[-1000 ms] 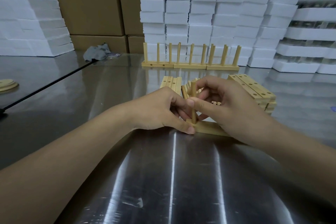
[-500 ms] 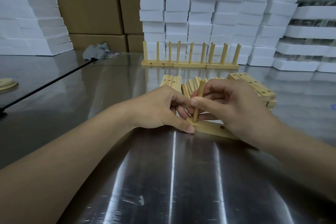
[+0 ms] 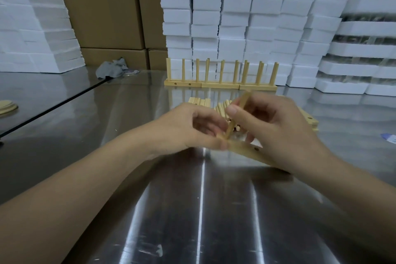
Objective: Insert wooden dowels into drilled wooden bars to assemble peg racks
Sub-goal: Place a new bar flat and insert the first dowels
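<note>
A drilled wooden bar (image 3: 248,150) lies on the shiny metal table (image 3: 192,210), its left end pinched by my left hand (image 3: 190,128). My right hand (image 3: 272,126) pinches a wooden dowel (image 3: 241,109) between thumb and fingers. The dowel leans to the right, and its lower end sits at the bar's leftmost hole. Loose dowels (image 3: 222,108) lie just behind my hands, partly hidden. Stacks of drilled bars sit at the left (image 3: 199,100) and at the right (image 3: 309,118) behind my hands. The image is blurred around the hands.
Finished peg racks (image 3: 220,83) stand in a row farther back. White foam blocks (image 3: 246,17) and cardboard boxes (image 3: 102,6) are stacked behind. A grey rag (image 3: 111,69) lies at the back left, round wooden discs (image 3: 7,106) at the far left edge.
The dowel has tilted from upright to leaning right, with my right hand raised along it. The bar's right end has swung nearer to me. My left hand stays on the bar's end.
</note>
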`<state>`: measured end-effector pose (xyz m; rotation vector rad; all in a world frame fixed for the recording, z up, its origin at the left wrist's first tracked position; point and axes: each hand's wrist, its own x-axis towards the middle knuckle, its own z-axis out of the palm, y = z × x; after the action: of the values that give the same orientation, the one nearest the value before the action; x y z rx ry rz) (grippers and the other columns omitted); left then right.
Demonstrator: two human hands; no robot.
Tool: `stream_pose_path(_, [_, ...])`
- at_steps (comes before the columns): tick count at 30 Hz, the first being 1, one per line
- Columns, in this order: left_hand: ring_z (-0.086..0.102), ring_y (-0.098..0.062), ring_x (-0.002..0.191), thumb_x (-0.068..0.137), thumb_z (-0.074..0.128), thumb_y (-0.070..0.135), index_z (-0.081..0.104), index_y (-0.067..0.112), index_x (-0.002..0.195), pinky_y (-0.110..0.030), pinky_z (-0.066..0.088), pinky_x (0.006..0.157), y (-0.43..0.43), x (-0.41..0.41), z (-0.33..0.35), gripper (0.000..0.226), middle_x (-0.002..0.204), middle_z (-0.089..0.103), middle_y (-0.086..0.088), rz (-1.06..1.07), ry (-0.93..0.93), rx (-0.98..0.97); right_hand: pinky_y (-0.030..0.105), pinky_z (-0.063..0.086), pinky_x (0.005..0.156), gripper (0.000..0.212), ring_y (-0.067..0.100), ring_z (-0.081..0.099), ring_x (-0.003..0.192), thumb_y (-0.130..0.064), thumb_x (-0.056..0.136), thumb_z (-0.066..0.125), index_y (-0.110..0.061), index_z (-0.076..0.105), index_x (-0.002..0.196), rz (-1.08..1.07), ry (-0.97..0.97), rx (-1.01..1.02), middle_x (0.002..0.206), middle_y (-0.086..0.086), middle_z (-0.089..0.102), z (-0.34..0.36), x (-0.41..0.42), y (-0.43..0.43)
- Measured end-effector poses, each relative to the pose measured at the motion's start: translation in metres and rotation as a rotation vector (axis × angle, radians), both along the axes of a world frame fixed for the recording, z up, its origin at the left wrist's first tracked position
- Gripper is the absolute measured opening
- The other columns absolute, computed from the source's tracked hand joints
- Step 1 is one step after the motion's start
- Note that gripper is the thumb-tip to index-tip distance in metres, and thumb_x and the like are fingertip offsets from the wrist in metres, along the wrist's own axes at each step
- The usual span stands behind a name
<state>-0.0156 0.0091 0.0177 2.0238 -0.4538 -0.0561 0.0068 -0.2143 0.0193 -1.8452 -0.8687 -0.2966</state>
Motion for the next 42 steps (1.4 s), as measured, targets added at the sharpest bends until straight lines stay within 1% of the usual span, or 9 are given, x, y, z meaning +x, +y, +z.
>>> stream_pose_path(4, [0.075,-0.020,0.110,0.079,0.091,0.033,0.080,0.024,0.113,-0.032,0.058,0.084,-0.002,0.000,0.004,0.037,0.114,0.080,-0.006,0.091,0.072,-0.428,0.026,0.055,0.055,0.007,0.017,0.071,0.065,-0.016,0.093,0.078,-0.011,0.074,0.096,0.041,0.213,0.265,0.076,0.006,0.075,0.017,-0.002,-0.008])
stream_pose_path(10, [0.074,-0.015,0.083,0.089,0.077,0.054,0.082,0.024,0.107,-0.035,0.061,0.070,-0.033,-0.006,0.003,0.035,0.094,0.074,-0.004,0.137,0.075,-0.789,0.026,0.059,0.057,0.017,0.026,0.080,0.076,-0.012,0.090,0.080,-0.002,0.066,0.089,0.077,0.184,0.321,0.082,0.008,0.080,0.026,-0.011,-0.009])
stream_pose_path(15, [0.058,-0.015,0.058,0.108,0.045,0.059,0.077,0.028,0.117,-0.033,0.055,0.053,-0.040,-0.016,0.001,0.046,0.084,0.067,-0.007,0.135,0.166,-0.629,0.031,0.060,0.058,0.019,0.019,0.079,0.072,-0.019,0.094,0.078,-0.005,0.066,0.090,-0.046,0.050,0.223,0.077,0.004,0.078,0.021,-0.014,-0.005])
stream_pose_path(21, [0.042,-0.011,0.052,0.115,0.038,0.046,0.063,0.016,0.134,-0.023,0.032,0.041,-0.045,-0.019,-0.001,0.044,0.075,0.059,-0.002,0.207,0.170,-0.567,0.041,0.043,0.057,0.043,0.017,0.055,0.064,-0.060,0.103,0.019,-0.032,0.044,0.082,-0.432,-0.429,-0.652,0.068,-0.010,0.054,0.011,-0.012,-0.006])
stream_pose_path(28, [0.039,-0.007,0.050,0.114,0.037,0.045,0.061,0.051,0.121,-0.022,0.028,0.042,-0.051,-0.028,0.000,0.026,0.075,0.058,0.000,0.202,0.017,-0.414,0.024,0.034,0.054,0.049,0.011,0.045,0.052,-0.051,0.108,0.040,-0.024,0.060,0.073,-0.122,-0.149,-0.332,0.052,-0.010,0.047,0.004,0.003,-0.011])
stream_pose_path(34, [0.040,-0.004,0.048,0.114,0.035,0.044,0.049,0.043,0.151,-0.021,0.030,0.040,-0.053,-0.028,0.003,0.039,0.076,0.062,0.003,0.196,-0.067,-0.333,0.023,0.021,0.044,0.048,0.014,0.020,0.049,-0.044,0.107,0.053,-0.016,0.070,0.073,0.189,0.500,-0.054,0.056,-0.002,0.028,0.015,-0.002,-0.014])
stream_pose_path(36, [0.042,-0.003,0.049,0.114,0.035,0.043,0.048,0.041,0.154,-0.017,0.032,0.042,-0.051,-0.027,0.004,0.041,0.075,0.062,0.006,0.204,-0.138,-0.282,0.022,0.026,0.045,0.047,0.012,0.025,0.048,-0.044,0.109,0.050,-0.021,0.071,0.074,0.185,0.443,-0.084,0.055,-0.006,0.033,0.020,-0.006,-0.013])
stream_pose_path(39, [0.066,-0.012,0.068,0.112,0.035,0.047,0.049,0.036,0.157,-0.016,0.045,0.060,-0.048,-0.027,0.005,0.048,0.081,0.068,0.004,0.296,-0.377,-0.135,0.022,0.041,0.054,0.043,0.008,0.051,0.052,-0.046,0.111,0.044,-0.033,0.066,0.076,-0.045,-0.054,-0.291,0.056,-0.012,0.056,0.018,-0.013,-0.007])
stream_pose_path(42, [0.066,0.009,0.093,0.114,0.032,0.045,0.047,0.030,0.159,-0.002,0.041,0.074,-0.050,-0.031,0.005,0.050,0.093,0.067,0.033,0.333,-0.628,0.046,0.027,0.041,0.055,0.022,0.003,0.060,0.073,-0.040,0.097,0.058,-0.037,0.046,0.078,-0.247,-0.208,-0.351,0.069,-0.012,0.061,0.009,-0.022,0.002])
